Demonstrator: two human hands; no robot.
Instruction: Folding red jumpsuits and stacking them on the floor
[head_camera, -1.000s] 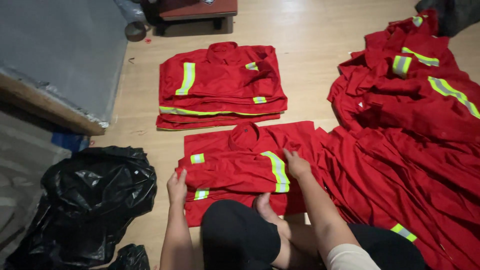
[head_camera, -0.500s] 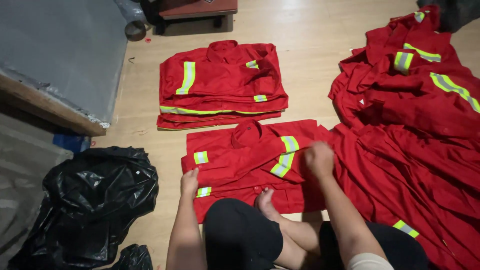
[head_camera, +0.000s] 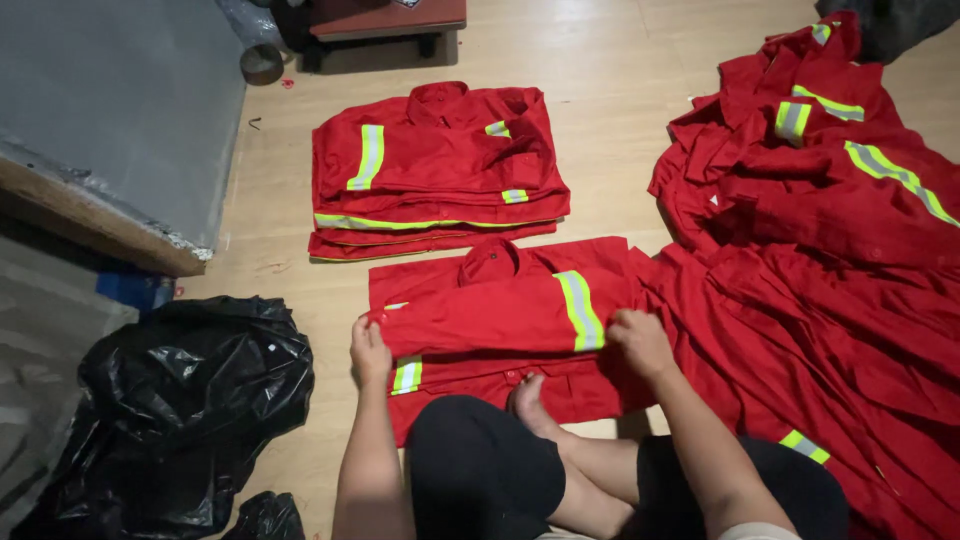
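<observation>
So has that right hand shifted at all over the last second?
Yes. The right hand has slid outward to the right edge of the red shirt being folded, away from its collar, and nearer the loose red heap.

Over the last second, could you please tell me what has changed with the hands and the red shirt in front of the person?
Both hands took hold of the red shirt: the left hand now pinches the sleeve end, and the right hand moved right to grip the fold. The sleeve with its reflective stripe now lies straight across the shirt. The folded stack, the loose heap and the black bag stayed put.
</observation>
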